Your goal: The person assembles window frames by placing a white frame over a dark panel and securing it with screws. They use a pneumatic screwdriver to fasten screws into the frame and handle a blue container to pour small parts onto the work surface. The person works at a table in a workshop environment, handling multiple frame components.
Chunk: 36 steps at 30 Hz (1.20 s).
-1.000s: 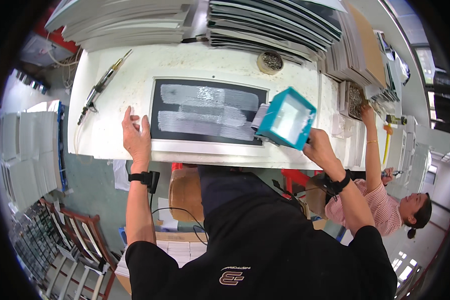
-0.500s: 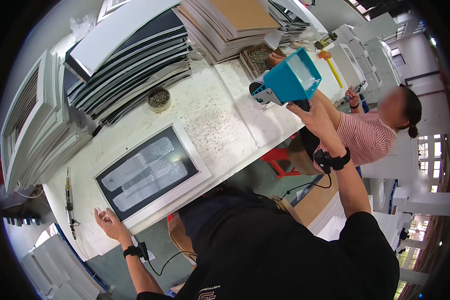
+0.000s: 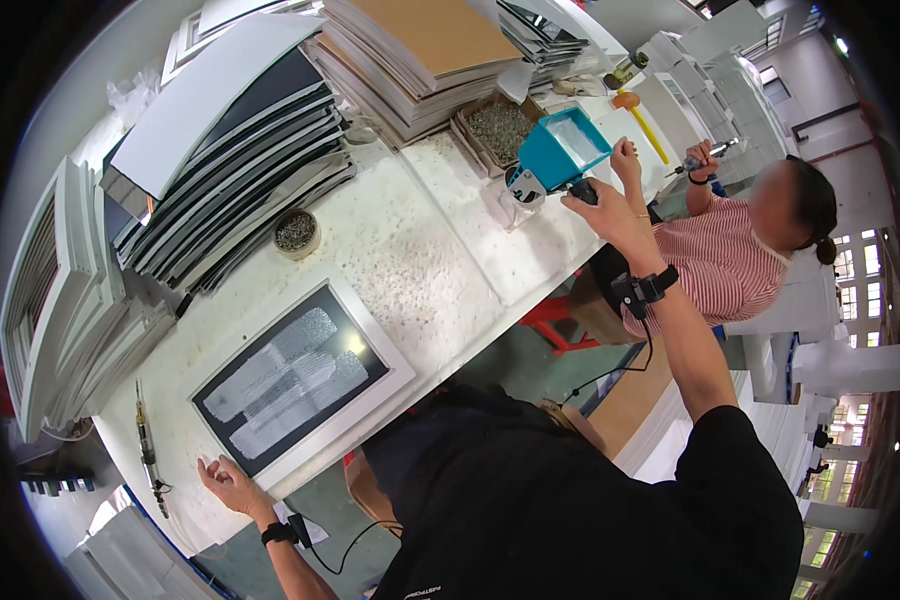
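My right hand (image 3: 615, 215) grips the black handle of a teal glue roller (image 3: 560, 152) with an open hopper, white residue inside and a metal bracket at its end. The roller's end is over or in a small clear container (image 3: 513, 203) on the table; contact is hard to make out. My left hand (image 3: 235, 488), fingers apart and slightly curled, is beside the lower left corner of a white frame (image 3: 378, 345). Inside that frame lies a dark panel (image 3: 288, 384) with two broad whitish wet-looking bands across it.
A round tub (image 3: 296, 233) and a box (image 3: 500, 130) hold small metal pieces. Stacked boards (image 3: 240, 165) and white frames (image 3: 55, 320) line the far left. A screwdriver-like tool (image 3: 148, 450) lies left. A co-worker (image 3: 715, 255) in stripes holds a tool right; a hammer (image 3: 642, 125) lies nearby.
The glue roller has gone down and away from me, toward the clear container. The co-worker's near hand has left the box of metal pieces. My left hand stays by the frame; the view has shifted slightly.
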Each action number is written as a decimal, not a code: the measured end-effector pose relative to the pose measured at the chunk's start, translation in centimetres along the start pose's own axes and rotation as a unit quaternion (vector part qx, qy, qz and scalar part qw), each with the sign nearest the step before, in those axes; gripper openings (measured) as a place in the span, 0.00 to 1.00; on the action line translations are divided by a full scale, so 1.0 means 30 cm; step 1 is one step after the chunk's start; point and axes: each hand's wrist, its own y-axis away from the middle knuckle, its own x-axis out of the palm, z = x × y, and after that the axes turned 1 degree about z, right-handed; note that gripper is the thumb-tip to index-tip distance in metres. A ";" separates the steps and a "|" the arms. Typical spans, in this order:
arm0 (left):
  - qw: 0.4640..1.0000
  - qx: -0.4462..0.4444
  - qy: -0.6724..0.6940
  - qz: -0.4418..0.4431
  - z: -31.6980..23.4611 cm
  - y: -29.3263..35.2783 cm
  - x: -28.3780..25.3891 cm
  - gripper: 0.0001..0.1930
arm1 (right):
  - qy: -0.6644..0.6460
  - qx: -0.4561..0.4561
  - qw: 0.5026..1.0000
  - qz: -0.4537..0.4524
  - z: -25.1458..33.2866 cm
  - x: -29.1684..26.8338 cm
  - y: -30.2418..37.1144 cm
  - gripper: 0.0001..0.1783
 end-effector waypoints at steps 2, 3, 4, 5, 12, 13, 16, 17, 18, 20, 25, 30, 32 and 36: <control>1.000 0.008 -0.010 -0.003 0.022 -0.004 -0.002 0.28 | 0.000 0.000 1.000 -0.004 -0.064 0.039 -0.030 0.30; 1.000 0.008 -0.004 -0.007 0.031 -0.009 -0.004 0.28 | -0.008 0.007 1.000 0.002 -0.073 0.052 -0.038 0.30; 1.000 0.007 0.002 -0.009 0.033 -0.011 -0.001 0.28 | -0.014 0.015 1.000 0.006 -0.070 0.058 -0.039 0.30; 1.000 0.007 0.009 -0.011 0.036 -0.009 0.003 0.28 | -0.020 0.023 0.999 0.011 -0.071 0.058 -0.042 0.30; 1.000 0.010 0.006 -0.002 0.037 -0.008 -0.012 0.28 | -0.050 0.032 0.998 0.022 -0.109 0.094 -0.056 0.30; 1.000 0.008 0.009 -0.001 0.042 -0.012 -0.011 0.28 | -0.046 0.033 0.998 0.019 -0.115 0.099 -0.059 0.30; 1.000 0.009 0.014 0.000 0.047 -0.013 -0.004 0.28 | -0.039 0.033 0.999 0.011 -0.138 0.119 -0.057 0.30; 1.000 0.010 0.014 0.000 0.043 -0.010 -0.003 0.28 | -0.040 0.030 0.999 0.007 -0.147 0.126 -0.057 0.30; 1.000 0.007 0.017 0.000 0.038 -0.007 -0.003 0.28 | -0.041 0.027 0.999 0.004 -0.157 0.133 -0.057 0.30; 1.000 0.003 0.024 0.000 0.033 -0.008 -0.007 0.28 | -0.056 0.030 0.998 0.008 -0.157 0.139 -0.059 0.30; 1.000 0.019 0.025 0.000 0.078 -0.012 -0.004 0.28 | -0.037 0.028 0.999 0.018 -0.171 0.192 -0.071 0.28; 0.999 -0.004 0.046 0.028 0.029 -0.014 -0.015 0.30 | -0.005 0.050 0.998 0.025 -0.201 0.260 -0.060 0.30; 0.996 -0.016 0.076 0.041 -0.003 -0.010 -0.043 0.31 | 0.017 0.009 0.999 0.032 -0.179 0.227 -0.053 0.31; 0.999 0.051 0.013 0.000 -0.377 0.087 -0.089 0.29 | 0.117 -0.040 0.992 -0.037 -0.042 0.006 0.060 0.29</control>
